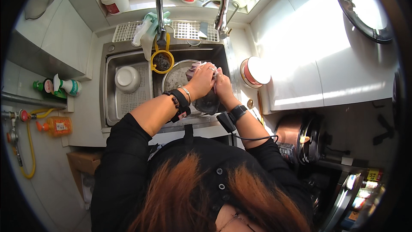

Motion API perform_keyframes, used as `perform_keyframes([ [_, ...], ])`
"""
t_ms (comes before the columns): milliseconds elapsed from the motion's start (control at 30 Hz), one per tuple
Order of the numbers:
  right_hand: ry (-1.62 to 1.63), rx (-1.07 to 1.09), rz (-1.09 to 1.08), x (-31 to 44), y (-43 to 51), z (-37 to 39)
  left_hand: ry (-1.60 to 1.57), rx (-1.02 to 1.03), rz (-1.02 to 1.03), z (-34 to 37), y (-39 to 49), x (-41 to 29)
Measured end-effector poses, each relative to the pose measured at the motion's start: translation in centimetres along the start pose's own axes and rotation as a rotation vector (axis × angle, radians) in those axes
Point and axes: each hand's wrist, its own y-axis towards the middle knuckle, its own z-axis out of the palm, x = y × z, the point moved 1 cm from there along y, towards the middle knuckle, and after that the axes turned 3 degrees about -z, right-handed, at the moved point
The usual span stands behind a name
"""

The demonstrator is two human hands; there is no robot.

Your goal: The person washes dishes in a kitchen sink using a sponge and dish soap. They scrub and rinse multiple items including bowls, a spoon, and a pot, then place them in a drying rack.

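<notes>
Over the right sink basin (220,54), my left hand (202,80) and my right hand (223,85) are close together, gripping a wet, crumpled purplish cloth (191,72) between them. Part of the cloth hangs out past my left fingers; the rest is hidden by my hands. Below them lies a round metal bowl (170,76), partly covered by my left hand and forearm. A dark, shiny object (207,102) shows under my wrists, and I cannot tell what it is. At the bowl's left, a yellow-rimmed strainer (162,62) holds dark bits.
The chrome faucet (160,9) arches above the basins. An upturned white bowl (127,79) rests in the left basin (111,103). Rubber gloves (146,30) drape over the white rack (182,30). A round red-and-white container (256,72) stands right of the sink.
</notes>
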Motion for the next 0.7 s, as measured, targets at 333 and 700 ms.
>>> perform_keyframes([
  [333, -0.143, -0.062, -0.171, 0.6, -1.2, -0.6, -0.125, 0.203, -0.504, -0.3, 5.2, 5.3],
  [700, -0.327, -0.101, -0.344, 2.2, -0.4, -1.2, -0.002, 0.142, -0.401, 1.2, 4.0, 3.2],
])
